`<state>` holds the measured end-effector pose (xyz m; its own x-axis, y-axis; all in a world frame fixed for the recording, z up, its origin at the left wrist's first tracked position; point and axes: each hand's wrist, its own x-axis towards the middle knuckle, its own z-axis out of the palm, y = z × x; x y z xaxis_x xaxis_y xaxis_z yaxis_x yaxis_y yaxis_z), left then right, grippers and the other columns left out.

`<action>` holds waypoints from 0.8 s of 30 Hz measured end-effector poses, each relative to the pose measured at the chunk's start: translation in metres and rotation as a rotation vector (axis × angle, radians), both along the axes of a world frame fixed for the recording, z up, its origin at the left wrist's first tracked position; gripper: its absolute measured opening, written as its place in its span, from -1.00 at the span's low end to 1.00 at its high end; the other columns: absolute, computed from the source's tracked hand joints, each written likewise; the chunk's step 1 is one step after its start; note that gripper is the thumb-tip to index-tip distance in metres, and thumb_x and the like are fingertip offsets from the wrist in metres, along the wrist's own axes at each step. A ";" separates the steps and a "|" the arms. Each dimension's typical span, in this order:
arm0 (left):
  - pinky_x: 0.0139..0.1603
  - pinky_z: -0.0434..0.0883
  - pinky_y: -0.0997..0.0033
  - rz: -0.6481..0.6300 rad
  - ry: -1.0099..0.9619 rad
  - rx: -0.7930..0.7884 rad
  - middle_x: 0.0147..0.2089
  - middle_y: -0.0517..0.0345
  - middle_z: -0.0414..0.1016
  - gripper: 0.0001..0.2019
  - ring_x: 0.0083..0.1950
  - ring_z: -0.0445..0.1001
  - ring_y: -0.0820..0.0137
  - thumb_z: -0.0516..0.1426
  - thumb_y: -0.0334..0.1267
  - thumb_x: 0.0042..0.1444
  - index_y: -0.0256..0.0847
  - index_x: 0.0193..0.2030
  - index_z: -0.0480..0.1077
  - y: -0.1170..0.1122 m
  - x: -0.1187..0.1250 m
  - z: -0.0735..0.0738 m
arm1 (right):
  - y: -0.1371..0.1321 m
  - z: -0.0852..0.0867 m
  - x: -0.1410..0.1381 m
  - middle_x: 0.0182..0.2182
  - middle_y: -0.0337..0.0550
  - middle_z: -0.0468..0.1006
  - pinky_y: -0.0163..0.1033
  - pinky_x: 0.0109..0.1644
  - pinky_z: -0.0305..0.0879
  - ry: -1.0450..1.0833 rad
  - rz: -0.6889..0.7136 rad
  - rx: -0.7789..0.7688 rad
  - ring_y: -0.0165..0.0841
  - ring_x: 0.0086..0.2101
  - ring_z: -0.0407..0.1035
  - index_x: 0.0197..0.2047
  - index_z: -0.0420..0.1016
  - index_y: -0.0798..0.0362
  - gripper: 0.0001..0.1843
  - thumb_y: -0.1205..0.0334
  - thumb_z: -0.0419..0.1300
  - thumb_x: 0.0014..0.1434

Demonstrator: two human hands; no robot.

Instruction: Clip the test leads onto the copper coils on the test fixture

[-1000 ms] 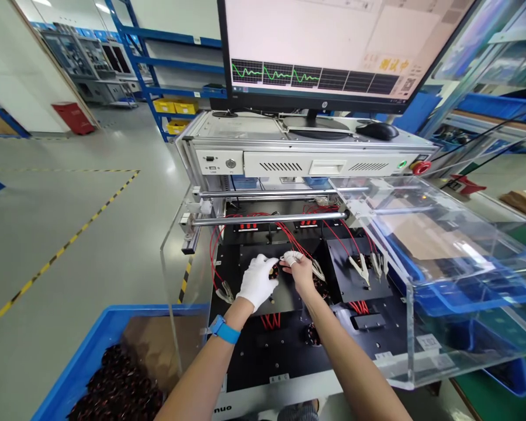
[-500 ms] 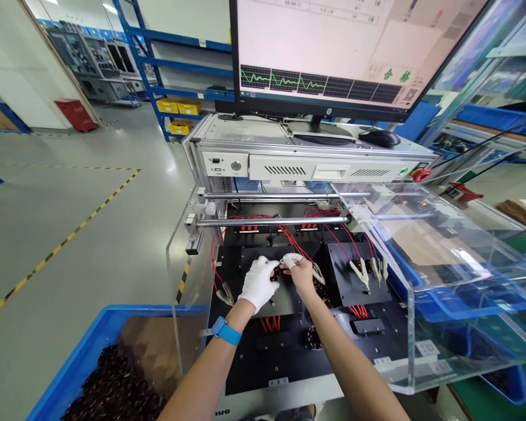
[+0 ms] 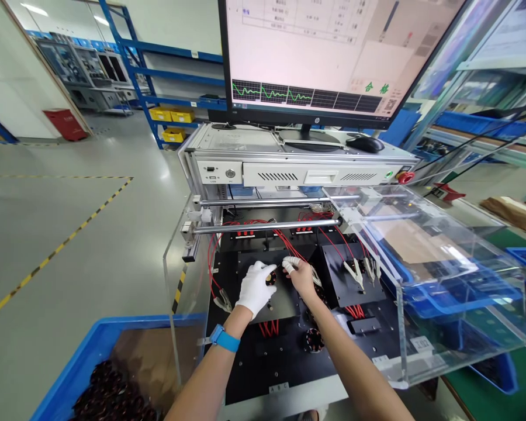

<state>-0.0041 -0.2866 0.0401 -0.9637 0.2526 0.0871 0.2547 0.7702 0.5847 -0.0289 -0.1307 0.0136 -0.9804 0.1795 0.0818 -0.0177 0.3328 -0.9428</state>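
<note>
Clock centred on the coil point(image 3: 270, 279), 12 pointing away from the wearer.

Progress: screen point(image 3: 289, 64) toward 12–1 has green curves in three of its six boxes and green characters for "pass" beside them. Judgement: the reading looks complete, the handling does not. The coil sits at the left-hand black plate point(image 3: 284, 304), not yet away from it. At 3, white clips point(image 3: 353, 273) hang over another plate point(image 3: 333, 292); whether they bite the ring there, cannot tell. A loose ring point(image 3: 314, 340) lies between 4 and 5; many more pile in a blue bin point(image 3: 81, 354) at 8.

Pose: left hand point(image 3: 255, 287), white-gloved, comes in from 7–8, thumb and forefinger curled round the coil, pinching it. Right hand point(image 3: 300, 278), fingertips wrapped in white, comes in from 4–5, fingers bent toward the coil, tips near its 2 o'clock side, a small gap showing. Whether they pinch a clip or wire: too small to tell. Both wrists held low over the plate.
</note>
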 end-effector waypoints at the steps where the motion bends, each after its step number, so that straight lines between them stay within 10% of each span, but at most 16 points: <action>1: -0.11 0.30 0.41 -0.004 0.003 0.002 -0.07 0.22 0.27 -0.45 -0.04 0.27 0.32 0.19 -0.34 -0.15 0.05 0.05 0.26 0.000 0.000 -0.001 | 0.002 0.002 0.002 -0.35 -0.06 0.55 -0.17 -0.29 0.42 0.074 -0.012 0.081 -0.27 -0.37 0.44 -0.26 0.50 0.11 -0.72 0.13 0.13 0.02; 5: -0.12 0.31 0.39 -0.015 0.012 -0.003 -0.07 0.21 0.28 -0.45 -0.06 0.27 0.31 0.19 -0.34 -0.16 0.05 0.05 0.26 -0.001 -0.001 -0.003 | 0.003 0.007 0.010 -0.18 -0.05 0.50 -0.12 0.03 0.28 0.286 0.039 0.418 -0.26 -0.13 0.37 -0.18 0.52 0.04 -0.75 0.29 0.10 0.06; 16: -0.12 0.30 0.38 -0.016 0.049 -0.039 -0.06 0.16 0.30 -0.43 -0.07 0.29 0.28 0.19 -0.34 -0.17 -0.02 0.07 0.27 -0.001 -0.002 -0.003 | -0.005 0.008 0.008 -0.21 0.00 0.45 -0.24 -0.12 0.29 0.137 0.161 0.971 -0.23 -0.10 0.32 -0.12 0.44 0.08 -0.61 0.53 0.03 -0.01; 24: -0.09 0.26 0.36 0.072 -0.023 -0.041 -0.06 0.07 0.32 -0.14 -0.04 0.30 0.22 0.22 -0.32 -0.19 -0.08 0.27 -0.10 0.001 -0.001 0.000 | -0.014 0.013 -0.016 -0.36 -0.08 0.50 -0.24 -0.16 0.28 0.217 0.416 0.463 -0.32 -0.30 0.37 -0.34 0.48 0.11 -0.82 0.36 0.05 0.09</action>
<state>-0.0049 -0.2854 0.0405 -0.9811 0.1850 0.0560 0.1845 0.8094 0.5575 -0.0449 -0.1443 0.0265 -0.9127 -0.3126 0.2632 -0.4064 0.6276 -0.6640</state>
